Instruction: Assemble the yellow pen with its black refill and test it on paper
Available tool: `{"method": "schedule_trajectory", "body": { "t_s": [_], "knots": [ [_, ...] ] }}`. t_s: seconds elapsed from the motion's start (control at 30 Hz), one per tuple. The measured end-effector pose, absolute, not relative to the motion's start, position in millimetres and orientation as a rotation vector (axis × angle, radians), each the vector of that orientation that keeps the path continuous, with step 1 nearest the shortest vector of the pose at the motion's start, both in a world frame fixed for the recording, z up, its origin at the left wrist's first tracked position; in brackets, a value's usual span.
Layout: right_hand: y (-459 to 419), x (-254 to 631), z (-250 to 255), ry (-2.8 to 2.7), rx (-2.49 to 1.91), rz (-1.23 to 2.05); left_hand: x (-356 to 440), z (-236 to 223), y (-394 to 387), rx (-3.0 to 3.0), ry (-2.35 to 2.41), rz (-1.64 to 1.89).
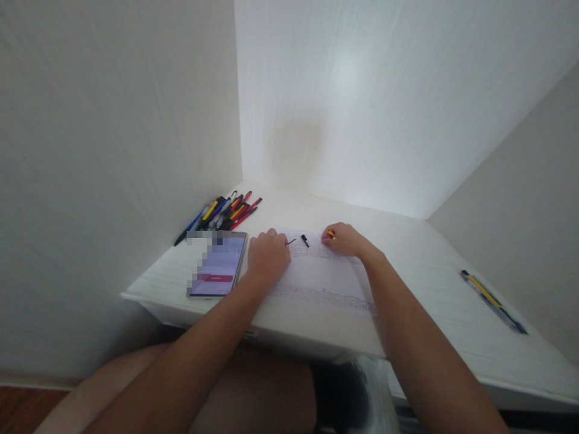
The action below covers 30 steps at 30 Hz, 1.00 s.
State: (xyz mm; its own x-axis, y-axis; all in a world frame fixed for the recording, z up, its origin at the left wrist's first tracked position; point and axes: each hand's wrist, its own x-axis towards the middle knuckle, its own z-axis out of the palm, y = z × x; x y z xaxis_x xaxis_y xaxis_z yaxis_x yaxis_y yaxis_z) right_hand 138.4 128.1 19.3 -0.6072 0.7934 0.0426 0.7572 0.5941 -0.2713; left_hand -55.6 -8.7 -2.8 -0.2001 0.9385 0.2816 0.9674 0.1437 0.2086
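My left hand (270, 256) is closed at the left side of a printed sheet of paper (332, 274). From its fingers a thin dark rod (291, 242), like a pen refill, sticks out to the right. Over the upper right part of the sheet, my right hand (342, 239) pinches a small yellow pen part (332, 233); the fingers hide most of it. Between the two hands a black pen cap with a clip (304, 240) lies on the paper, touched by neither.
A phone (221, 268) with a lit screen lies left of my left hand. Behind it is a pile of pens (226, 211) in several colours, by the left wall. Far right on the white desk (420, 289) lie yellow and dark pens (493, 301). Walls enclose the desk.
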Motion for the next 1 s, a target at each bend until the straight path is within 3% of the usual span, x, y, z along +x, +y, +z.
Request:
{"method": "schedule_trajectory", "body": {
  "t_s": [0.43, 1.0],
  "knots": [
    [133.2, 141.6, 18.3, -2.7, -1.264, 0.324, -58.1, -8.4, -6.1, -1.991, -2.245, -0.662],
    [111.5, 124.1, 22.4, -2.786, -1.277, 0.135, -33.6, 7.2, 45.6, -2.27, -2.039, -0.426]
  ]
}}
